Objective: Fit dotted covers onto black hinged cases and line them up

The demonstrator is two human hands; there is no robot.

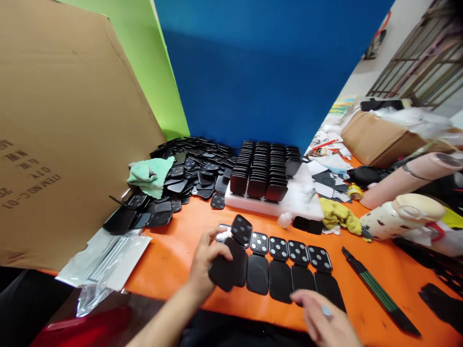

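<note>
My left hand (204, 260) is closed on a hinged black case (227, 267). Its smaller half, with grey dots, tilts up above the larger plain flap. To its right, several similar opened black cases (278, 279) lie in a row, dotted halves away from me. Just left of the held one, a shiny dotted panel (223, 233) is partly covered by my fingers. My right hand (321, 313), slightly blurred, is over the near edge of the row with its index finger stretched out and nothing visible gripped. Something light blue shows on one of its fingers.
Behind the row, upright black cases (258, 173) stand in a white foam block (253, 203). A loose heap of black cases (202, 168) and a green cloth (150, 176) are left. A utility knife (379, 291), bottle (401, 217) and yellow cloth (340, 217) lie right; cardboard (72, 120) borders the left.
</note>
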